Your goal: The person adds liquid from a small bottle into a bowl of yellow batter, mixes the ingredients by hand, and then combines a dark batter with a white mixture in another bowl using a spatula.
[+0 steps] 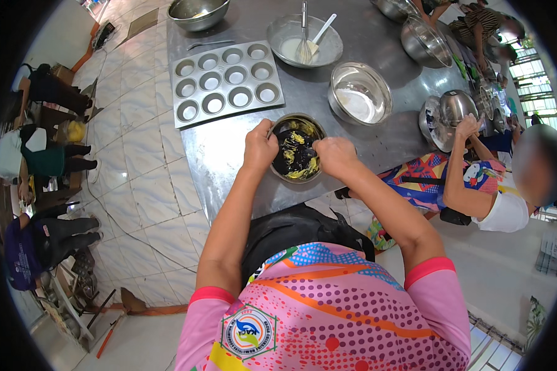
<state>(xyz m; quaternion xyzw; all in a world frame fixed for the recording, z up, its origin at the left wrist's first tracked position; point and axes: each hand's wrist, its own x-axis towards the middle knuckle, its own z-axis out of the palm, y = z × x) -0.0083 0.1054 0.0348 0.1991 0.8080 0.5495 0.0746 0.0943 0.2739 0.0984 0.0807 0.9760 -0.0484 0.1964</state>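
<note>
A small metal bowl [322,124] holds a dark mass streaked with yellow and stands near the edge of the metal table. My left hand [262,144] grips the bowl's left rim. At the bowl's right side, my right hand [336,155] is closed around the handle of a utensil; its working end is hidden or lost in the dark mixture, so its kind cannot be told. Just beyond my left hand lies a metal muffin tin [223,76] with several cups. Behind my right hand sits a metal bowl [359,95] with whitish residue inside.
Farther back, a wide bowl [278,32] of pale liquid holds a whisk [304,41] and a white spatula [324,31]. Another metal bowl [198,18] stands at the back left. To the right, a co-worker [482,185] tilts a metal bowl [456,107] over another. A cable crosses the tiled floor.
</note>
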